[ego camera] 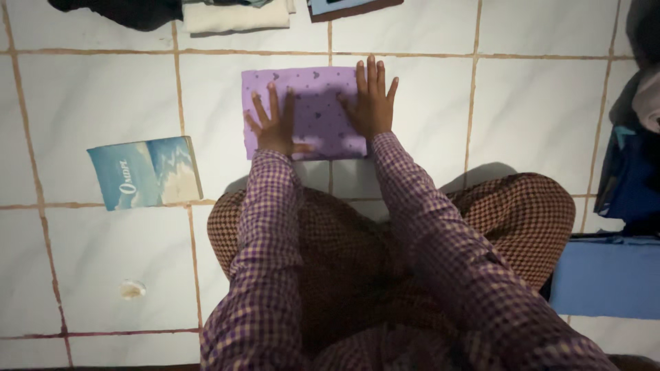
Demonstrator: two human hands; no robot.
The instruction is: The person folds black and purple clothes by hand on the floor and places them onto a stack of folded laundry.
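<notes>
A folded purple cloth (307, 110) lies flat on the white tiled floor (103, 103), just ahead of the person's knees. It forms a neat rectangle, its long side running left to right, dotted with small dark shapes. Its lower edge sits on a brown grout line crossing, and its top edge lies just short of the next grout line.

The folded clothes (237, 15) at the top are cut off by the edge — so is the dark heap (636, 137) at right, too dim to sort out.
</notes>
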